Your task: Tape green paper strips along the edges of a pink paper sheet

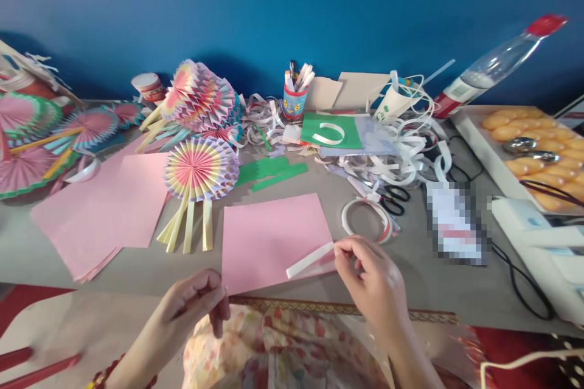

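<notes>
A pink paper sheet (pixel 269 237) lies on the grey table at the front edge, right before me. My left hand (pixel 197 299) is closed at its near left corner, thumb and fingers pinching there. Above the sheet's near right part, my right hand (pixel 371 273) pinches one end of a white strip (pixel 310 260), which looks like tape or its backing. The strip slants down to the left over the paper. Just beyond my right hand sits a roll of white tape (pixel 345 222), with black-handled scissors (pixel 395 199) behind it.
Folded paper rosettes (pixel 194 167) and more pink sheets (pixel 114 194) are on the left. Green strips (pixel 278 176), curled white scraps (pixel 387 164) and a pen cup (pixel 294 100) lie farther back. At right are a clear bottle (pixel 497 67), a tray (pixel 474 140) and cables.
</notes>
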The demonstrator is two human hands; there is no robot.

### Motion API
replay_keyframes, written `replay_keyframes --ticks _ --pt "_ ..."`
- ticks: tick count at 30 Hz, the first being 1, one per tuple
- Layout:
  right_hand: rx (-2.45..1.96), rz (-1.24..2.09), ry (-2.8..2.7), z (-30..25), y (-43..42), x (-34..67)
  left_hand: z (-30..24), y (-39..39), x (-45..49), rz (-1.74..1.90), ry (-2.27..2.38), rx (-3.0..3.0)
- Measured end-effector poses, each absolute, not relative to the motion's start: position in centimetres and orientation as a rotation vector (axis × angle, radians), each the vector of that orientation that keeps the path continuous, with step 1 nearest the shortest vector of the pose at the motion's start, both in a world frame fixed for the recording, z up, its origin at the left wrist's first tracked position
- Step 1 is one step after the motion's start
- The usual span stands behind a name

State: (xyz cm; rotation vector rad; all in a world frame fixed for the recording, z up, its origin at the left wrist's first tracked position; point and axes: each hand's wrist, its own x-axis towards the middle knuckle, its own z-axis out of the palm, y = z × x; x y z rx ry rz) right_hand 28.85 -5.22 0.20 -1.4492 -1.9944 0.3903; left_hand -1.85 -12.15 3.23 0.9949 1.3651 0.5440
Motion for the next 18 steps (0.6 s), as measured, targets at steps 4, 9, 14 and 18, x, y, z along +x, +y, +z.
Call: replay_keyframes --ticks 4,9,14,18 --pt "-1.551 0.277 -1.961 0.1 -5.3 30.5 3.3 -12.4 -2.4 0.515 1.399 1.016" --pt "-1.643 0.188 -1.871 0.2 -5.4 32.7 3.0 -12.6 -2.9 0.481 1.398 1.046" --pt "-1.684 0.318 -1.652 0.3 -5.9 34.4 3.0 -12.6 -2.9 0.488 1.397 1.034" --pt "-1.56 0.527 -1.322 0.4 -6.3 34.1 2.9 -12.5 -3.0 0.495 1.375 1.031"
